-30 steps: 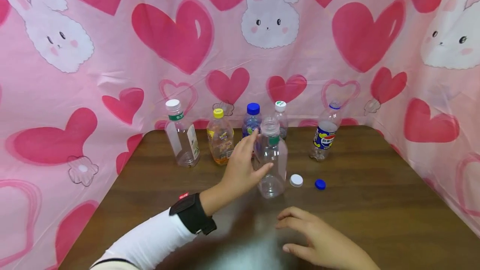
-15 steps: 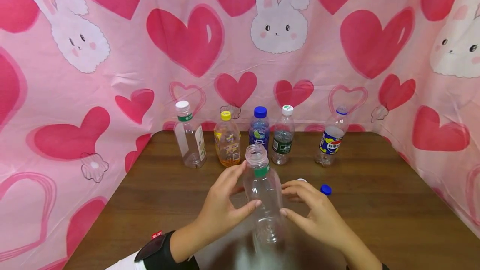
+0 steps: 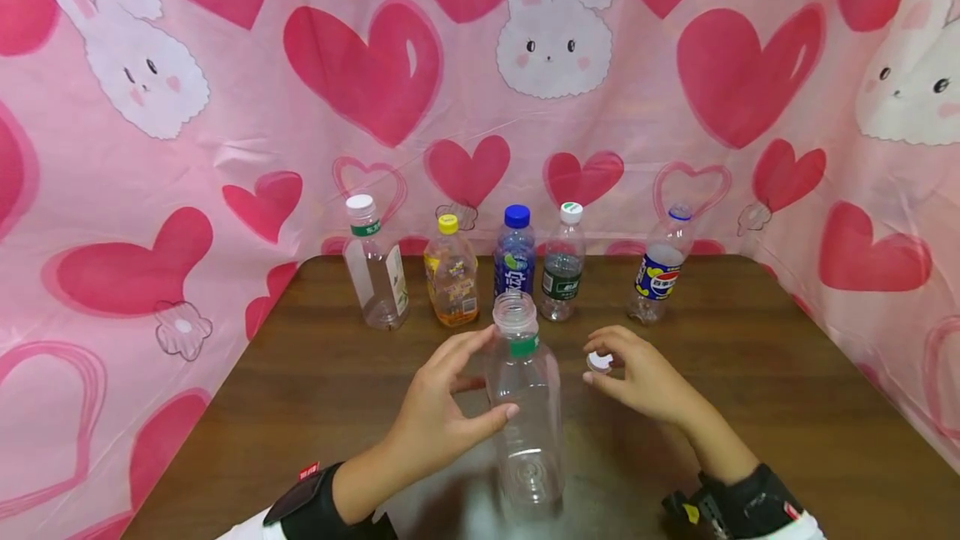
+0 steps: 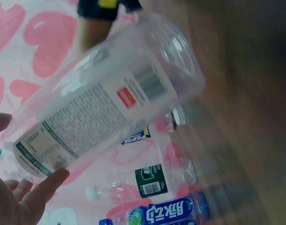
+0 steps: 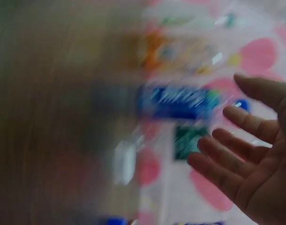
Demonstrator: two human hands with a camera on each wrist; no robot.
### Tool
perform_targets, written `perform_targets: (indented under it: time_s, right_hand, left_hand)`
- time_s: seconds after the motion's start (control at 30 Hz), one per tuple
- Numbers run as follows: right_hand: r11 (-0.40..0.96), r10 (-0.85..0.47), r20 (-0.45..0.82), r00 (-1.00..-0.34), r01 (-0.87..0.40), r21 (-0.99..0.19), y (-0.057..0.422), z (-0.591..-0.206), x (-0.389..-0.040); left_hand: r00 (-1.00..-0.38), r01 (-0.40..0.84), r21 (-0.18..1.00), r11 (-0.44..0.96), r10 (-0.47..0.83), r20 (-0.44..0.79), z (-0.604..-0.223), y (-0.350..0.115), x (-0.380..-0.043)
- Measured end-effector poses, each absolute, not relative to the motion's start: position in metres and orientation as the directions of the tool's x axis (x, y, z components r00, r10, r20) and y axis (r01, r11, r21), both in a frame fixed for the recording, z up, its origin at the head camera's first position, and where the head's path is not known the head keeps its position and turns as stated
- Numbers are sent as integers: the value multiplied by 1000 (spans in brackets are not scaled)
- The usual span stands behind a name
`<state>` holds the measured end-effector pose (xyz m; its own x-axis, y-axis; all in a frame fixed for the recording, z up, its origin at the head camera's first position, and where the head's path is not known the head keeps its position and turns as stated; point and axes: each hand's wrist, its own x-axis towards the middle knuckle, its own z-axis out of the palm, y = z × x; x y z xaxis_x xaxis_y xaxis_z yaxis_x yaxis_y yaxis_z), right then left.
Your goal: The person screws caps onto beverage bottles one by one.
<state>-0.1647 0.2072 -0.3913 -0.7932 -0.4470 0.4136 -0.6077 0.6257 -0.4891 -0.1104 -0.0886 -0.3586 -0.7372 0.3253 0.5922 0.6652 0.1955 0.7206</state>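
Observation:
My left hand [image 3: 442, 411] holds a clear plastic bottle [image 3: 531, 415] by its upper part, thumb on the near side. The bottle has no cap on its mouth, wears a green band at the neck and stands near the front of the table. In the left wrist view its printed label [image 4: 94, 122] shows. To the right, my right hand [image 3: 648, 377] hovers by a loose white cap [image 3: 599, 362] with thumb and fingers spread. The right wrist view is blurred; there the cap [image 5: 124, 162] lies apart from the fingers.
Along the back of the table [image 3: 315, 423] stand a white-capped bottle [image 3: 377, 282], a yellow-capped bottle [image 3: 452, 282], a blue bottle [image 3: 514, 261], a green-labelled bottle [image 3: 562, 273] and an uncapped Pepsi bottle [image 3: 660, 273]. A blue cap [image 5: 116, 220] lies at the right wrist view's edge.
The left hand has brought the clear bottle toward the front of the table. The right hand touched its side half a second ago, then moved right to the white cap.

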Motion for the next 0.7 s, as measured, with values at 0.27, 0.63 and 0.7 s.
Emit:
perform_targets:
  time_s: [0.27,0.63,0.7]
  right_hand:
    - [801,-475,246,-845,-531,-277,221,-420,-224]
    - [801,-529,204,-824,-564,-202,212,-425,-231]
    - [780,-527,235,-817,-575,-249,208,-411,-227]
  left_hand:
    - [-696,712,677,188,322,642,-358,-91,-103]
    - [-522,844,418,337,338,783,-356,-94,-102]
    - [-518,846,409,343,340,785,-355,-94,-102]
